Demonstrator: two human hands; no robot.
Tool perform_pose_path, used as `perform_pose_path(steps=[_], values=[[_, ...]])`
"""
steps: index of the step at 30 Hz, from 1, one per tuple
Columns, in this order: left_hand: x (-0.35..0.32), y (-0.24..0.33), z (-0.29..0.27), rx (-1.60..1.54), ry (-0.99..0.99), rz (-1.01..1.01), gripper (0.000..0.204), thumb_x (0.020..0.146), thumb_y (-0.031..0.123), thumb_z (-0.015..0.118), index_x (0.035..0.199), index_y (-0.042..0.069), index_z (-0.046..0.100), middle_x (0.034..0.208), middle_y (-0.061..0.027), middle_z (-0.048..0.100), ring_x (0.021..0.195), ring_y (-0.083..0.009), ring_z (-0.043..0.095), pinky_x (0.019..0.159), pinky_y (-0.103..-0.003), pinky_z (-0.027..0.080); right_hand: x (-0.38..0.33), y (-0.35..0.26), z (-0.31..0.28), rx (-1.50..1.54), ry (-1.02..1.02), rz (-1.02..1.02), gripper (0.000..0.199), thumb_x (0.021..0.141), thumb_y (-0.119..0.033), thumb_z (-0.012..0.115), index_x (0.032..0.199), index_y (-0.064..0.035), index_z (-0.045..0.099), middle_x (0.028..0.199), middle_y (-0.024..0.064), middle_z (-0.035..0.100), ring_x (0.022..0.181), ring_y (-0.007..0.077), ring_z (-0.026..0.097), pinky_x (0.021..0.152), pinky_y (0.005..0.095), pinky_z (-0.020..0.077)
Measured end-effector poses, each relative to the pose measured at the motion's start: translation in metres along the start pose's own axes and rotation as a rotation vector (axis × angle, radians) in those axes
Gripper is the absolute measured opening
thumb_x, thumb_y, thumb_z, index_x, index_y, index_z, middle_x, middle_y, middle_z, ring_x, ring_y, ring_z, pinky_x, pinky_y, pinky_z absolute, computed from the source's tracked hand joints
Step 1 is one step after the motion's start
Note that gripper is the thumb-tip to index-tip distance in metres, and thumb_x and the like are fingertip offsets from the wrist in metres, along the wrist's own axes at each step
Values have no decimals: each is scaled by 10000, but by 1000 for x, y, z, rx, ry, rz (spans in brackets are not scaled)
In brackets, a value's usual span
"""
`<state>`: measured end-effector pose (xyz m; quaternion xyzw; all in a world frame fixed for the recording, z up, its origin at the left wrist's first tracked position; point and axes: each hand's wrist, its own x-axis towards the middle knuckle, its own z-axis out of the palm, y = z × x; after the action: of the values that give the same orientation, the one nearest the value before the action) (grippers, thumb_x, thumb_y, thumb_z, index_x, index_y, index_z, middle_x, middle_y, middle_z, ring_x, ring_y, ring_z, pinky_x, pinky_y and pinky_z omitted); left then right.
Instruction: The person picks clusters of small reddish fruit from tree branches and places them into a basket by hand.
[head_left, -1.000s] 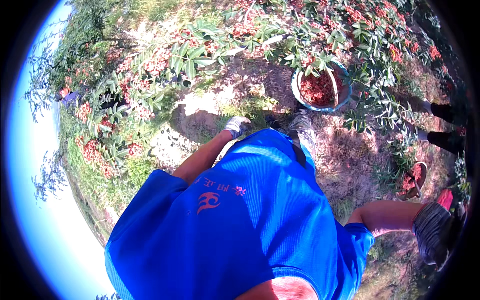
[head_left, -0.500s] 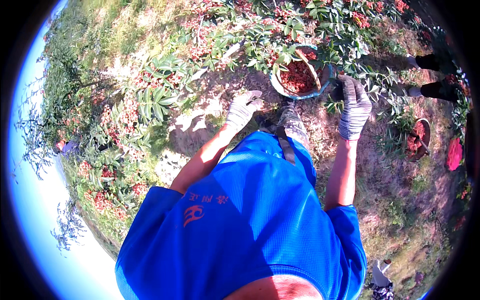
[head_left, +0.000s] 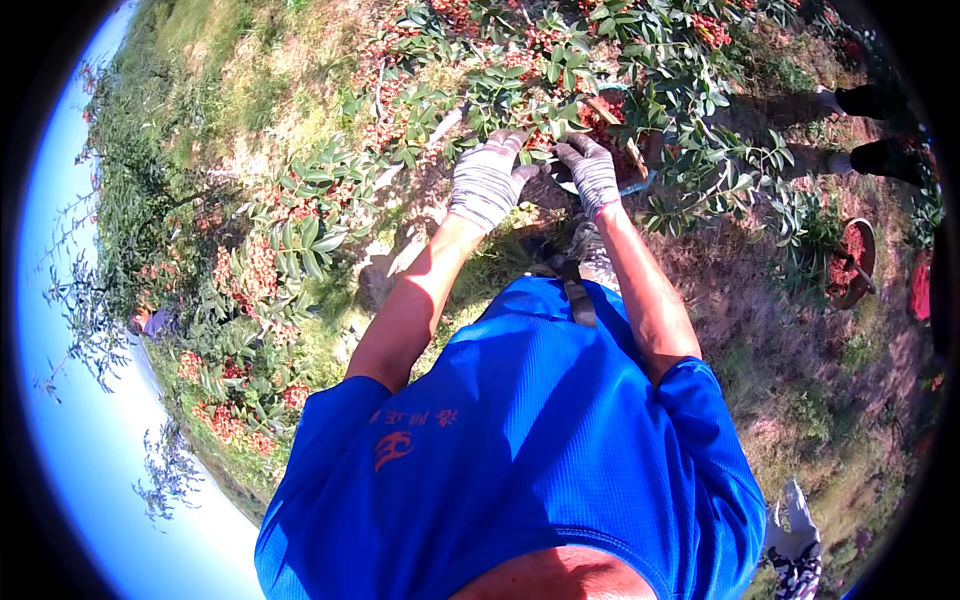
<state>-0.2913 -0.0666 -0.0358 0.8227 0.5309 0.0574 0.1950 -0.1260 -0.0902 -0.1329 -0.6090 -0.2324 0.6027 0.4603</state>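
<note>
Both my hands wear grey knit gloves and reach up into a leafy branch (head_left: 520, 95) that bears clusters of small red berries. My left hand (head_left: 487, 180) has its fingers curled on the twigs at the branch's lower edge. My right hand (head_left: 590, 172) is close beside it, fingertips in the leaves and red berries. Its grip is hidden behind the back of the glove. Just behind the right hand stands a bucket (head_left: 632, 180) of red berries, mostly covered by foliage. My blue shirt fills the lower middle of the view.
A second bucket (head_left: 852, 262) with red berries stands on the bare ground at the right. Another person's dark legs (head_left: 880, 130) are at the upper right. More berry shrubs (head_left: 270, 270) lie to the left, and a grey glove-like thing (head_left: 795, 540) at the bottom right.
Both hands have come together and risen into the branch over the bucket. One second ago the right arm hung out to the side, away from the shrub.
</note>
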Motion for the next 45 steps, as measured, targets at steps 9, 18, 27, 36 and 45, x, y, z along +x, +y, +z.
perform_pose_path(steps=[9, 18, 27, 36, 45], values=[[1, -44, 15, -22, 16, 28, 309, 844, 202, 672, 1094, 22, 658, 1037, -201, 665, 994, -358, 614, 888, -435, 483, 3, -25, 26, 41, -87, -33, 656, 829, -326, 773, 1330, -4, 496, 1104, 103, 659, 998, 159, 609, 810, 298, 519], [0, -39, 25, -222, 96, -26, 276, 850, 168, 668, 1073, 6, 654, 969, -222, 647, 923, -371, 617, 832, -437, 491, 11, -31, 30, 352, -145, 141, 307, 853, -163, 718, 1124, -62, 615, 953, 32, 675, 797, 143, 619, 711, 284, 510], [2, -43, 31, -292, 140, -53, 222, 852, 165, 666, 1031, 35, 680, 903, -190, 664, 870, -344, 632, 790, -421, 498, 51, -22, 16, 257, -178, 136, 137, 803, -48, 625, 922, 7, 665, 816, 65, 657, 756, 173, 599, 743, 298, 473], [1, -42, 34, -408, 105, -116, 247, 835, 183, 682, 1040, 46, 684, 893, -197, 654, 873, -349, 627, 793, -432, 498, 53, -51, 18, -634, -149, -39, 386, 727, -296, 762, 910, 39, 705, 716, 148, 686, 646, 219, 647, 657, 359, 511], [3, -42, 32, -370, 57, -171, 216, 809, 140, 696, 979, 10, 671, 899, -206, 653, 872, -374, 621, 808, -446, 495, 47, -43, 53, -715, 171, -74, 305, 777, -250, 683, 881, 37, 675, 787, 177, 701, 714, 280, 667, 692, 385, 523]])
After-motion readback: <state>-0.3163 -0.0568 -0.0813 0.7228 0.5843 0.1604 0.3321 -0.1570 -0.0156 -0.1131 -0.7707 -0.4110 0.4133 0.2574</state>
